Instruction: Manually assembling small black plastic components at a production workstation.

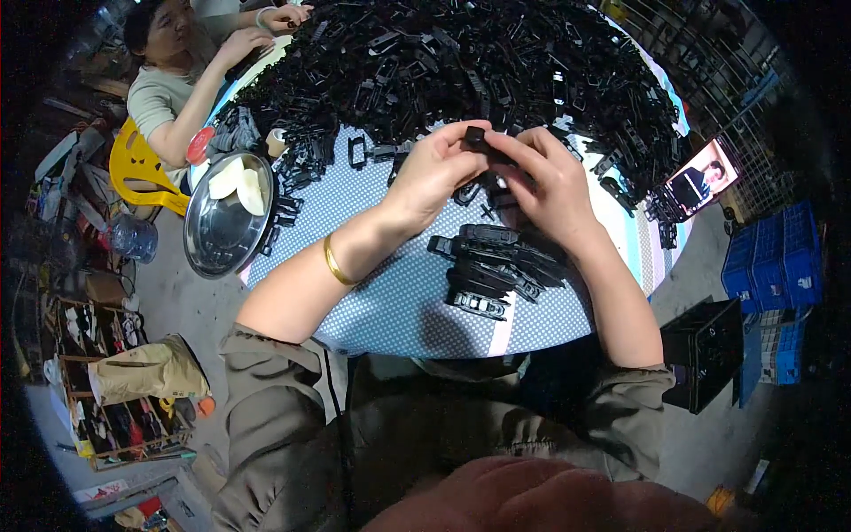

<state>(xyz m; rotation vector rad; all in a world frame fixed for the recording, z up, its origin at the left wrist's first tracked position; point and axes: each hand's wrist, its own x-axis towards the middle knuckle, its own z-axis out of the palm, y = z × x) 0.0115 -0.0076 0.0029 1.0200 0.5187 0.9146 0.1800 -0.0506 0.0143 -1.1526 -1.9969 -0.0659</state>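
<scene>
Above the middle of the round table, my left hand [436,173] and my right hand [554,182] meet around a small black plastic part [475,136]. The fingertips of both hands pinch it, and much of it is hidden behind them. Just below my hands lies a small stack of black plastic parts [496,257], with a lighter, greyish one [480,305] at its near edge. Beyond my fingers a large heap of similar black parts [417,71] covers the far side of the table. A gold bangle [335,259] circles my left wrist.
A metal bowl [215,232] holding pale pieces stands at the table's left edge, near a red lid [200,145]. A lit phone [703,180] is at the right edge. Another person [168,97] works at the far left. Blue crates [771,257] and a black box [703,353] stand at right.
</scene>
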